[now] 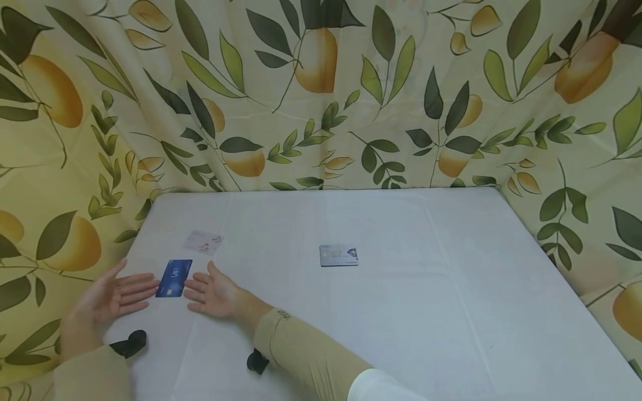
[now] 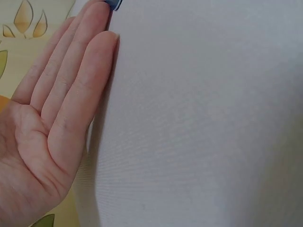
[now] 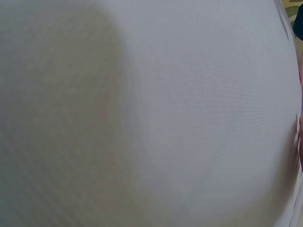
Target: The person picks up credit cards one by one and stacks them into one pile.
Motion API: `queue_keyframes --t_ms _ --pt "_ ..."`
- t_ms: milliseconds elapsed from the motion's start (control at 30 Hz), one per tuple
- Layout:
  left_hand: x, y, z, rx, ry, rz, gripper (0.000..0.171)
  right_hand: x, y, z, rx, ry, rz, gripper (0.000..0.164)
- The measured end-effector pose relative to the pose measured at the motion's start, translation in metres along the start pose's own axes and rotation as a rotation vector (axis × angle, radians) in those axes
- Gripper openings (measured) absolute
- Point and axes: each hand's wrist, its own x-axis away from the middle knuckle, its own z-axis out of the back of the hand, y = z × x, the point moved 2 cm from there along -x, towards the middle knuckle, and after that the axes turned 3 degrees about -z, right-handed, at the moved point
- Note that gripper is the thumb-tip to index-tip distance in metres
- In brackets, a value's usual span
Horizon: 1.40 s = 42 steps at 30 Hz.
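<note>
Blue card (image 1: 174, 278) between left hand (image 1: 112, 295) and right hand (image 1: 215, 292)
Both hands' fingers are straight, tips beside the blue card on the surface (image 1: 401, 323); a pale card (image 1: 203, 242) lies just beyond it, a silver card (image 1: 339, 255) well to its right.

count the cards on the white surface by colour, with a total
Blue card: 1
Silver-grey card: 1
Pale pinkish card: 1
Total: 3
</note>
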Motion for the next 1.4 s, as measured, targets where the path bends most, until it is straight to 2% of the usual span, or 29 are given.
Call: queue_keyframes --t_ms 267,467,600,767,1033,1133,1300,1400 --pt "0.001 -0.003 0.0 0.042 -0.074 -0.012 0.079 0.001 0.0 0.001 0.015 -0.007 -0.002 0.07" --pt "0.0 -0.003 0.0 0.052 -0.073 -0.015 0.079 0.001 0.0 0.001 0.034 -0.002 0.008 0.069" --pt "-0.001 -0.003 0.0 0.027 -0.04 -0.004 0.077 0.0 0.0 0.001 0.04 -0.014 0.009 0.069" --pt "-0.003 -0.002 -0.005 -0.058 0.066 -0.006 0.071 0.001 0.0 0.001 0.042 -0.017 0.011 0.069" --pt "-0.01 -0.002 -0.018 -0.305 0.366 0.008 0.046 0.001 -0.001 0.004 0.044 -0.033 0.012 0.07" --pt "-0.012 -0.002 -0.021 -0.361 0.456 0.003 0.037 0.001 -0.002 0.006 0.036 -0.034 0.013 0.07" --pt "-0.014 -0.006 -0.023 -0.432 0.578 -0.011 0.026 0.001 -0.001 0.007 0.013 -0.026 0.012 0.069" --pt "-0.016 -0.009 -0.022 -0.476 0.625 -0.007 0.021 0.002 -0.002 0.008 0.002 -0.025 0.015 0.069"
